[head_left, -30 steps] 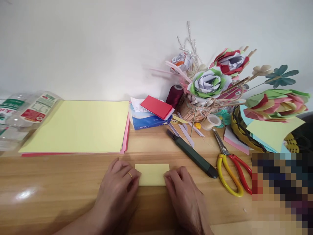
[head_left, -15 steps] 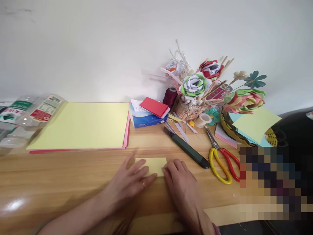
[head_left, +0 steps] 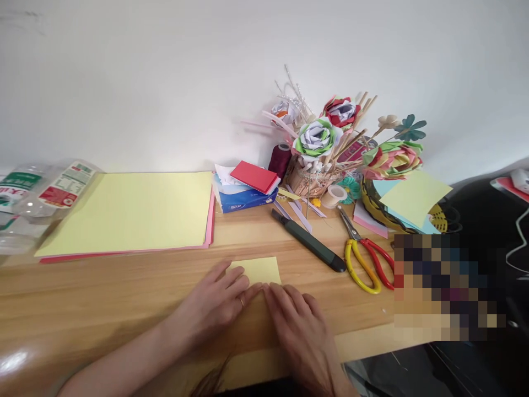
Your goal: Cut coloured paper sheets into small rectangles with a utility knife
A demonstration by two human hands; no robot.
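Note:
A small yellow paper rectangle point(head_left: 261, 269) lies flat on the wooden table point(head_left: 103, 309), in front of me. On its left part rest the spread fingers of my left hand point(head_left: 225, 292), a ring on one of them. My right hand point(head_left: 300, 325) has its fingers together at the paper's lower edge, thumb and index tip beside my left thumb tip. Whether the right fingertips pinch the edge or only press on it cannot be made out. The paper's lower left edge is hidden under my hands.
Large yellow sheets point(head_left: 132, 212) lie at left, near plastic bottles point(head_left: 61, 190). Behind are a blue tissue pack point(head_left: 246, 199) and red paper point(head_left: 254, 176). A cutter point(head_left: 314, 245), scissors point(head_left: 363, 264), paper flowers point(head_left: 316, 138) and a basket point(head_left: 384, 215) stand rightward.
My right hand has moved from the paper's right edge to its lower edge, close to my left thumb. The view has shifted slightly to the right.

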